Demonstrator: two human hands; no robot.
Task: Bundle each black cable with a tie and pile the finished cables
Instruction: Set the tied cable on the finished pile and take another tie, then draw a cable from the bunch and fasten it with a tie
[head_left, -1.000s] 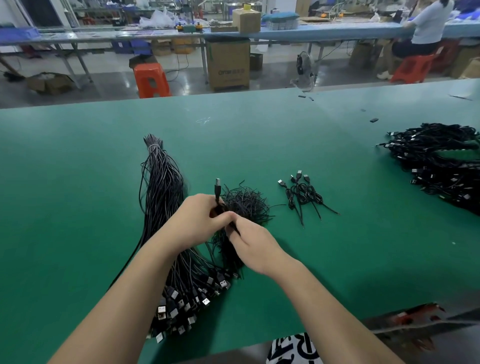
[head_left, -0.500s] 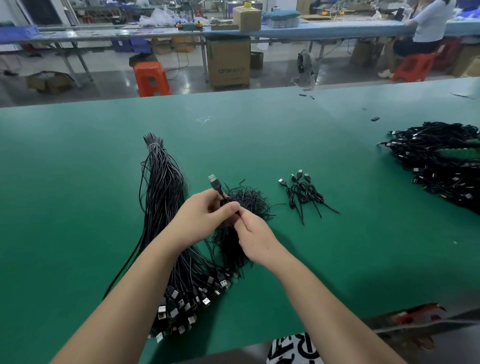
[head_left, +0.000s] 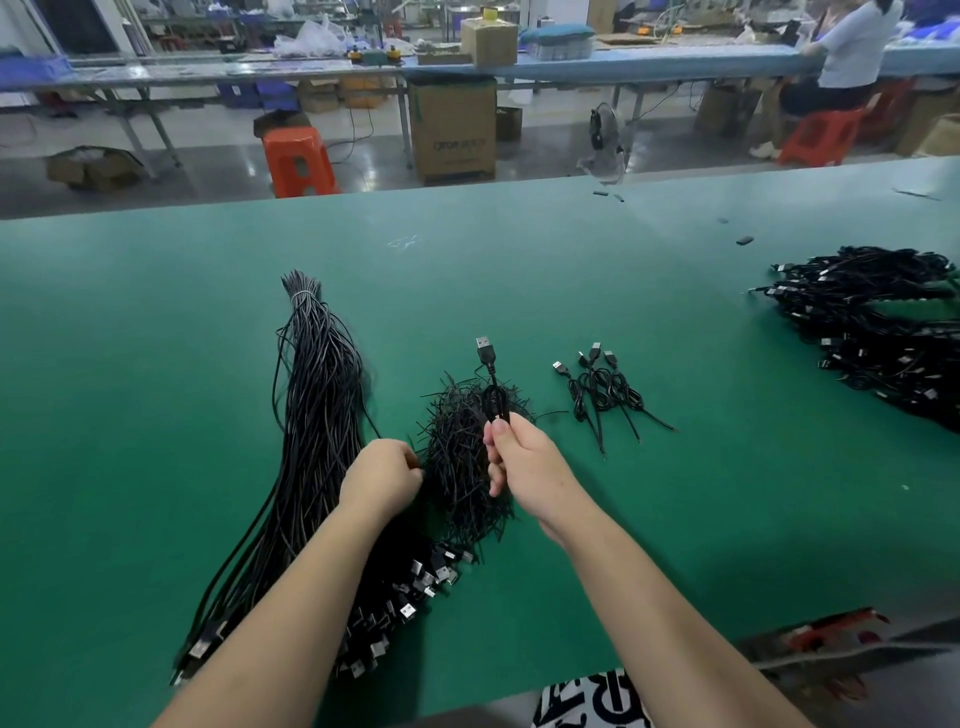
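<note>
Coiled black cable (head_left: 492, 395), USB plug up, is pinched in the right hand (head_left: 524, 467) between thumb and curled fingers, above the heap of ties (head_left: 457, 457). Left hand (head_left: 382, 475) is curled at the heap's left edge, fingertips among the ties; whether it pinches one I cannot tell. Unbundled cables (head_left: 317, 415) lie left, three finished cables (head_left: 605, 389) right, a larger pile (head_left: 883, 332) far right. Bare green table (head_left: 675, 519) lies open right of the hands and far beyond.
</note>
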